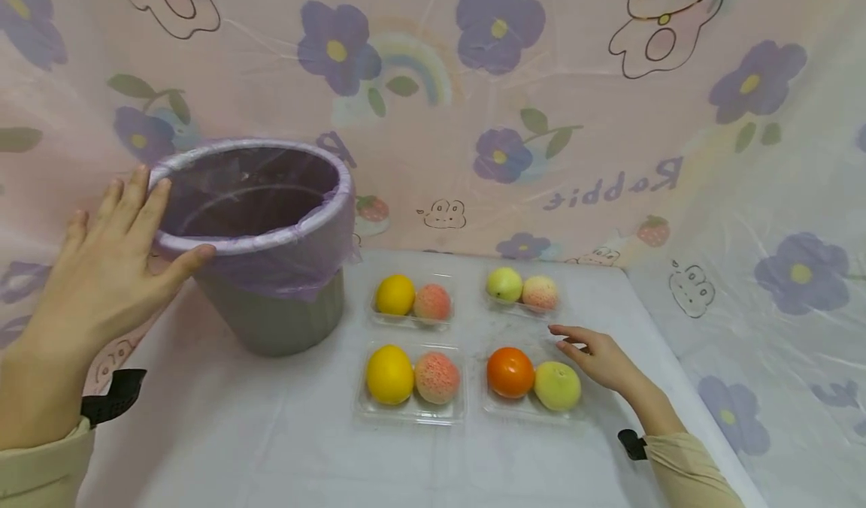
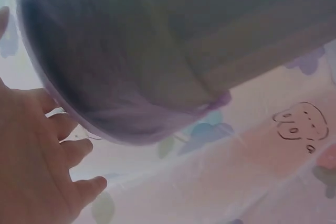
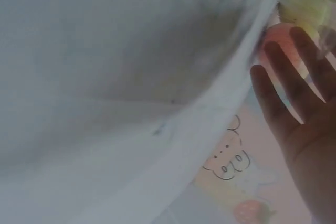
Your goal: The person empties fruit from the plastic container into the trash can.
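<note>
Bin (image 1: pixel 280 331), its rim (image 1: pixel 298 231) wrapped by a purple liner (image 1: pixel 287 273), stands at the white table's (image 1: pixel 223 433) left, the left hand (image 1: pixel 111 267) flat with fingers spread at that rim (whether they press, I cannot tell). A narrow strip of tabletop parts it from four clear fruit trays (image 1: pixel 413 415), set apart in two rows, with a broader stretch before them. Loosely extended, the right hand (image 1: pixel 598 354) hangs just beside the front-right tray's pale green fruit (image 1: pixel 558 386), inside the table's right edge.
</note>
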`<action>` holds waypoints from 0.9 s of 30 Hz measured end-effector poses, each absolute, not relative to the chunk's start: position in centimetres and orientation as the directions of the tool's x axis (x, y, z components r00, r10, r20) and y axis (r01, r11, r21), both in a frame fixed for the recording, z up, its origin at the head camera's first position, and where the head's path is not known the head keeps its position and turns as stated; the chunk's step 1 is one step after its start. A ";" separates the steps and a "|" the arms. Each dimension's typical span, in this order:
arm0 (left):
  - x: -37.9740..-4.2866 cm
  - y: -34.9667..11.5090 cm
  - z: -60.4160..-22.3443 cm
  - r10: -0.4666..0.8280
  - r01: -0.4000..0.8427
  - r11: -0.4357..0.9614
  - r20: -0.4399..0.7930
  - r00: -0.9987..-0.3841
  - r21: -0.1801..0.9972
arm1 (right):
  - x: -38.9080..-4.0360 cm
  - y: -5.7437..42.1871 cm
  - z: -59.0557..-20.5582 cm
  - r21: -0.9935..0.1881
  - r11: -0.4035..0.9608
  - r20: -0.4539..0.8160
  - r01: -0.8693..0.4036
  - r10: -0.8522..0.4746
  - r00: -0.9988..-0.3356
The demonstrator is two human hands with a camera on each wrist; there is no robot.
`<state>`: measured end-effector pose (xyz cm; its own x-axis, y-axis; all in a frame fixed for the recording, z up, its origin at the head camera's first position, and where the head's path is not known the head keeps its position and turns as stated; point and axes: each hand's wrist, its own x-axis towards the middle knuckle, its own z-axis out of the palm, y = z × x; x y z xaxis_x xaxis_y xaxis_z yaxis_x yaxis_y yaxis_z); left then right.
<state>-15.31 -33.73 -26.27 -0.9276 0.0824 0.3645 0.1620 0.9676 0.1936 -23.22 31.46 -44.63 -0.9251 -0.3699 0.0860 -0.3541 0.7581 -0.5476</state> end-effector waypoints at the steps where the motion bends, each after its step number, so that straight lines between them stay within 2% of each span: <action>1: -15.4 -33.9 -26.4 0.085 0.165 0.967 0.362 -0.928 0.196 | -23.3 31.6 -44.8 -0.552 0.756 0.081 -0.352 -0.372 -0.925; 16: -15.7 -34.9 -27.7 0.112 0.222 0.941 0.383 -0.917 0.257 | -22.9 32.7 -46.4 -0.606 0.734 0.017 -0.307 -0.374 -0.927; 21: -15.8 -34.9 -27.7 0.107 0.227 0.932 0.387 -0.916 0.281 | -23.0 32.8 -46.8 -0.691 0.672 -0.007 -0.266 -0.375 -0.927; 27: -15.8 -35.0 -27.9 0.099 0.230 0.927 0.400 -0.911 0.295 | -23.2 32.8 -47.2 -0.790 0.558 -0.021 -0.254 -0.438 -0.899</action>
<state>-15.76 -34.96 -27.90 -0.9111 0.0991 0.4002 0.2304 0.9273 0.2949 -23.20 32.84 -47.22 -0.8988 -0.4378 -0.0207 -0.2537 0.5581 -0.7900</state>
